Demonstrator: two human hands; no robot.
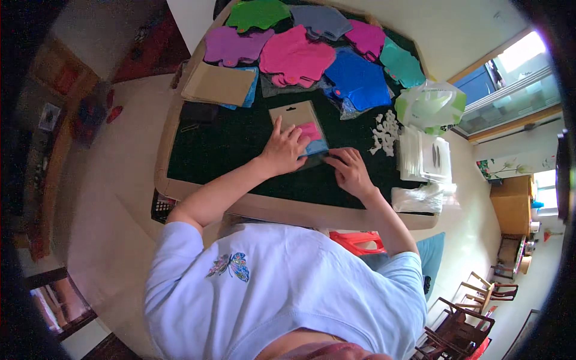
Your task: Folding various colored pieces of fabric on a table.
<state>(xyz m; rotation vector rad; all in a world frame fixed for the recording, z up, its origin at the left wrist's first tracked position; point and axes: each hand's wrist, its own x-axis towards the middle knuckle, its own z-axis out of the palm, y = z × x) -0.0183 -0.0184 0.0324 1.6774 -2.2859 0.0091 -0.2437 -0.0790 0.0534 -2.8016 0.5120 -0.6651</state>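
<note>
A flat clear plastic bag [316, 133] lies on the dark green table top in front of me. Inside it show a tan card [292, 112] with a hanging slot at the far end and folded pink and blue pieces. My left hand [282, 151] rests flat on the bag with its fingers spread. At the near right corner, my right hand [351, 172] pinches the bag's thin clear edge between thumb and fingers. The exact fold of that edge is too small to tell.
Stacks of coloured cloth pieces, such as a pink one [297, 54] and a blue one [359, 81], line the far side. Tan cards [219, 84] lie far left. Small white pieces [384, 132], clear bags [423, 157] and a white-green plastic bag [429, 105] sit right.
</note>
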